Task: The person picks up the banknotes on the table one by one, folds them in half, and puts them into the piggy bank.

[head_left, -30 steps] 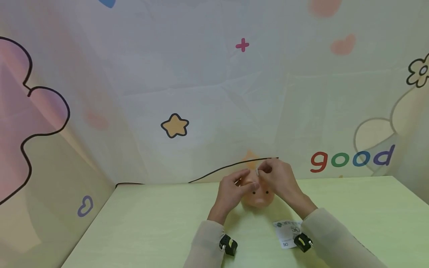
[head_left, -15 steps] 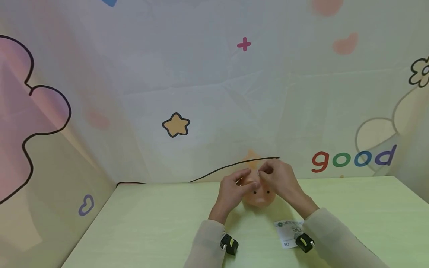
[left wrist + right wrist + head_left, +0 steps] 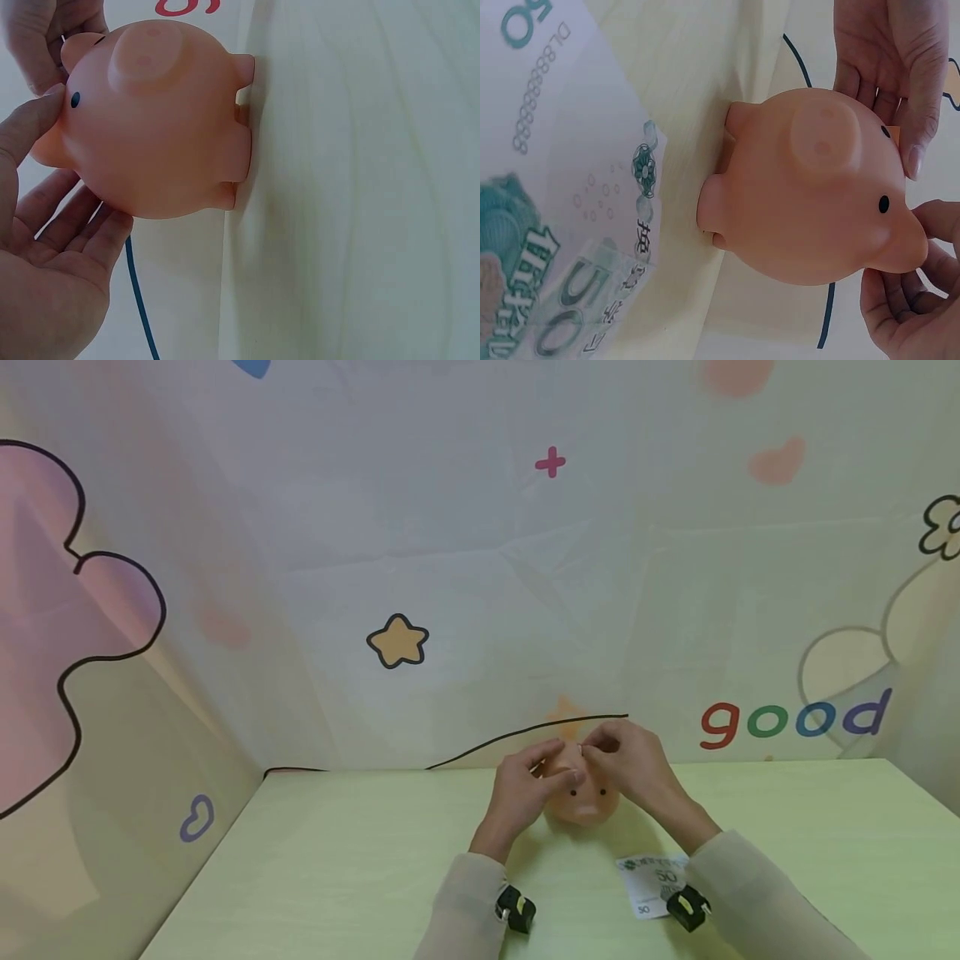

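Note:
An orange-pink piggy bank point(image 3: 587, 812) stands on its feet at the back of the table, its snout and black eyes facing me. My left hand point(image 3: 520, 793) holds it from the left, thumb on the head above one eye and fingers along the side. At the top of the bank, my right hand point(image 3: 636, 770) pinches a small white slip point(image 3: 581, 749), mostly hidden by the fingertips. In the right wrist view that hand's fingers point(image 3: 877, 300) sit around the pig's ear. A paper banknote point(image 3: 570, 142) marked 50 lies in front, partly under the right sleeve.
The pale green-yellow table point(image 3: 337, 860) meets a printed cloth backdrop point(image 3: 465, 610) just behind the piggy bank. The backdrop also runs along the left side. A black wrist camera point(image 3: 516, 910) is strapped to each sleeve.
The white slip shows less between the right fingertips and the bank's top. Both hands have hardly moved; the whole view has shifted slightly.

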The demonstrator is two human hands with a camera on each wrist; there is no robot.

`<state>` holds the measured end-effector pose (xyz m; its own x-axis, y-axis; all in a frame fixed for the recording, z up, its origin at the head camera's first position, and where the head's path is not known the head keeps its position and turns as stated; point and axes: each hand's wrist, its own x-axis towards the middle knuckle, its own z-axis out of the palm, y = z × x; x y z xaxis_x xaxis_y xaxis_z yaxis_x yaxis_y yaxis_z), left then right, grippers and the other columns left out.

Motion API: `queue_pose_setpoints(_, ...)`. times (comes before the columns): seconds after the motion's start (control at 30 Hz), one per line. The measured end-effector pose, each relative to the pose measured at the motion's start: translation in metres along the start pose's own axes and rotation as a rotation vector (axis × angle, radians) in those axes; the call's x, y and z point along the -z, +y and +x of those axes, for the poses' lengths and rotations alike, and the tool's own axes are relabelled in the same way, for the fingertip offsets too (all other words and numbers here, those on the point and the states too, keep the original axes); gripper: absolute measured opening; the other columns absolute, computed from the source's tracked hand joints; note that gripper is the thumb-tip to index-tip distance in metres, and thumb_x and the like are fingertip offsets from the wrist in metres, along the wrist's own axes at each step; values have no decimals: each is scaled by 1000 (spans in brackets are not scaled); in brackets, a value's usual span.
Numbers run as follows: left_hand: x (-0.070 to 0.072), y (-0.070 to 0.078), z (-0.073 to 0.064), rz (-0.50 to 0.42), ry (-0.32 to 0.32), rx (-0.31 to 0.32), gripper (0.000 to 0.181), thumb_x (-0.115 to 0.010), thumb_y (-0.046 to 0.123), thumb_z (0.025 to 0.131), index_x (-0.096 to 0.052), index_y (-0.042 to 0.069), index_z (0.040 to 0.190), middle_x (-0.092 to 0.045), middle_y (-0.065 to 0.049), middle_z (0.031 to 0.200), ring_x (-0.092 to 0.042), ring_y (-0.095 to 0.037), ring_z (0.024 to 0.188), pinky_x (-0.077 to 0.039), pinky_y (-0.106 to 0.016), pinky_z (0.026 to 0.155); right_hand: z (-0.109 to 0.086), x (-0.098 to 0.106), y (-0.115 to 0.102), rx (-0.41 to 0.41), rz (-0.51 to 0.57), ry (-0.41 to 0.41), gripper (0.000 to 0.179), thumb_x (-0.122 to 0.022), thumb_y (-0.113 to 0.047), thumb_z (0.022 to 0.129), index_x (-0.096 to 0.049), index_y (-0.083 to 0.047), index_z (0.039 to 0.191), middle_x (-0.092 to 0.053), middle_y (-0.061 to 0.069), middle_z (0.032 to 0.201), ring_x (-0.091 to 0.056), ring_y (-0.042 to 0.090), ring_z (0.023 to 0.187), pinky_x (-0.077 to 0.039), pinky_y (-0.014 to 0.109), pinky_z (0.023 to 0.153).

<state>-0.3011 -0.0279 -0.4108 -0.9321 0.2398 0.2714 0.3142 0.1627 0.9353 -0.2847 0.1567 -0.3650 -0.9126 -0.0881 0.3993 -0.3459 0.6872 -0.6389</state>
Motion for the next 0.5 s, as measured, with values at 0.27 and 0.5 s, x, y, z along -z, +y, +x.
queue_pose_setpoints(0.27,0,2,-1,-6,-12,-5,54,-83,24,96,-66,7,145,-63,-2,147,-57,-26,137,-50,-46,112,1,0,3,-21,14,-13,7,-73,-9,99,-77,-4,97,-71,9,100,-67,26,90,-56,39,75)
queue_pose_setpoints(0.5,0,1,-1,-1,-10,-9,54,-82,24,96,-66,7,145,-63,-2,147,-56,-26,138,-49,-45,113,1,2,5,9,-4,-27,6,-73,-8,99,-78,-6,95,-69,6,100,-65,24,89,-56,38,77)
